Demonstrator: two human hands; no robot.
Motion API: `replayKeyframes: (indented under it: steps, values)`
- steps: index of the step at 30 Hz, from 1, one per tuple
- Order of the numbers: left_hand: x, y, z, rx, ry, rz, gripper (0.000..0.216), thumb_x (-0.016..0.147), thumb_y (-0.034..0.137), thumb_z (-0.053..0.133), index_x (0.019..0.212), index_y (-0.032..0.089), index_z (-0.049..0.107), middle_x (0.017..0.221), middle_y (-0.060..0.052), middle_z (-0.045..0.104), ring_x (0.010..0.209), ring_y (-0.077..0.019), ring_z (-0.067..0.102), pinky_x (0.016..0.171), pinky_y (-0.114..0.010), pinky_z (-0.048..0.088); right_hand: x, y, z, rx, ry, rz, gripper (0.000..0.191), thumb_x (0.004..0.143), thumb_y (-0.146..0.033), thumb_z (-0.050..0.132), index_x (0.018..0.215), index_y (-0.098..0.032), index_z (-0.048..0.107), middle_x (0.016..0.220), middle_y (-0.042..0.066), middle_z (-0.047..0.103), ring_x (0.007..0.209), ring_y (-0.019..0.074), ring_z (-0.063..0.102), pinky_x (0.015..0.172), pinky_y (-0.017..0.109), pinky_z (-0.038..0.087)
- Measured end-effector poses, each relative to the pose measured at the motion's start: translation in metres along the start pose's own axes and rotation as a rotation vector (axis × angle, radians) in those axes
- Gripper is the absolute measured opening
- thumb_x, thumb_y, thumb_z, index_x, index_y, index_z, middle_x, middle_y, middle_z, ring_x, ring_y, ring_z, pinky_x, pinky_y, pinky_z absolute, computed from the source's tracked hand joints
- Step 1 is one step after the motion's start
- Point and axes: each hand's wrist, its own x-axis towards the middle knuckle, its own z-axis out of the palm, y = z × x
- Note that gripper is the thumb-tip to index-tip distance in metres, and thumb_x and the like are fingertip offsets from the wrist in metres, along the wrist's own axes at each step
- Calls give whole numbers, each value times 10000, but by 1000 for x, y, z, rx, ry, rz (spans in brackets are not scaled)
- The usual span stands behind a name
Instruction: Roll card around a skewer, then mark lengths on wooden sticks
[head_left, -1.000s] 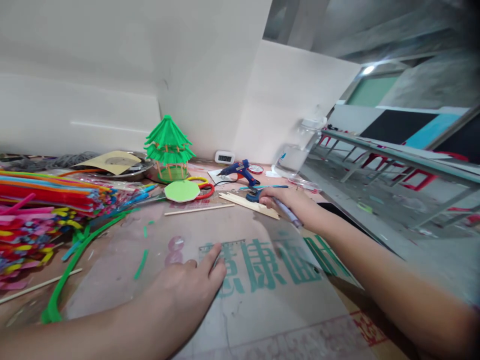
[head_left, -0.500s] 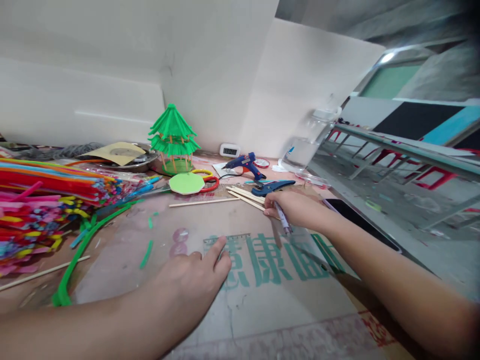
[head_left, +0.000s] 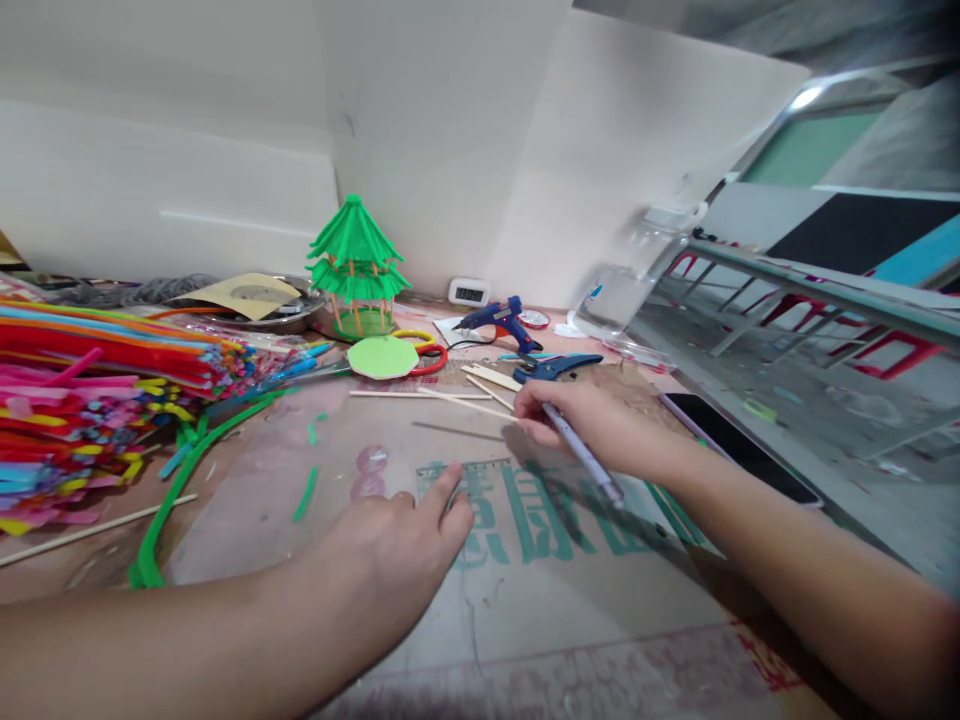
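My left hand [head_left: 394, 545] lies on the plastic-covered tabletop, its index finger stretched out onto a clear ruler [head_left: 486, 467]. Its other fingers are partly hidden. My right hand [head_left: 566, 412] pinches a thin wooden stick [head_left: 465, 402], which points left and hangs a little above the table, casting a shadow. A purple pen [head_left: 589, 462] is tucked in the same hand and slants down to the right. Several more wooden sticks [head_left: 491, 376] lie just beyond my right hand, close to blue-handled cutters [head_left: 555, 366].
A green pagoda model [head_left: 356, 270] stands at the back, behind a light-green octagon [head_left: 382, 357] and scissors [head_left: 429, 358]. Colourful pipe cleaners [head_left: 97, 350] fill the left. A glue gun [head_left: 495, 318], a timer [head_left: 469, 291], a water bottle [head_left: 619, 280] and a phone [head_left: 739, 448] sit behind and right.
My right hand has lifted one wooden stick from the bunch, with the pen still in the hand. My left hand stays on the ruler. The view has shifted slightly.
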Motion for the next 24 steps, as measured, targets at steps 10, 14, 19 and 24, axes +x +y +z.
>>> replayKeyframes:
  steps: [10, 14, 19, 24]
  values:
    - [-1, -1, -11, -40, -97, 0, 625, 859, -26, 377, 1430, 170, 537, 1543, -235, 438, 757, -277, 777, 815, -636, 614, 7, -2, 38, 33, 6, -215, 149, 997, -319, 572, 978, -195, 654, 986, 66, 659, 888, 186, 611, 786, 289, 470]
    - [4, -3, -11, -55, -137, 2, 647, 847, -33, 365, 1435, 180, 531, 1566, -226, 399, 794, -302, 778, 781, -647, 616, 8, 3, 35, -12, -17, -227, 141, 993, -300, 578, 998, -193, 670, 982, 69, 660, 880, 186, 615, 780, 290, 466]
    - [4, -3, -12, -63, -158, 13, 667, 821, -35, 366, 1433, 167, 539, 1572, -216, 400, 835, -325, 779, 810, -660, 603, 6, -4, 35, -59, 94, -205, 79, 931, -227, 595, 899, -189, 658, 899, 60, 659, 828, 195, 605, 737, 296, 454]
    - [-2, -7, -11, -74, -59, 6, 659, 830, -26, 346, 1437, 135, 546, 1562, -231, 428, 774, -271, 774, 660, -442, 633, 1, -15, 32, 138, 141, -105, 66, 917, -251, 589, 889, -215, 637, 810, 16, 665, 717, 166, 597, 672, 280, 460]
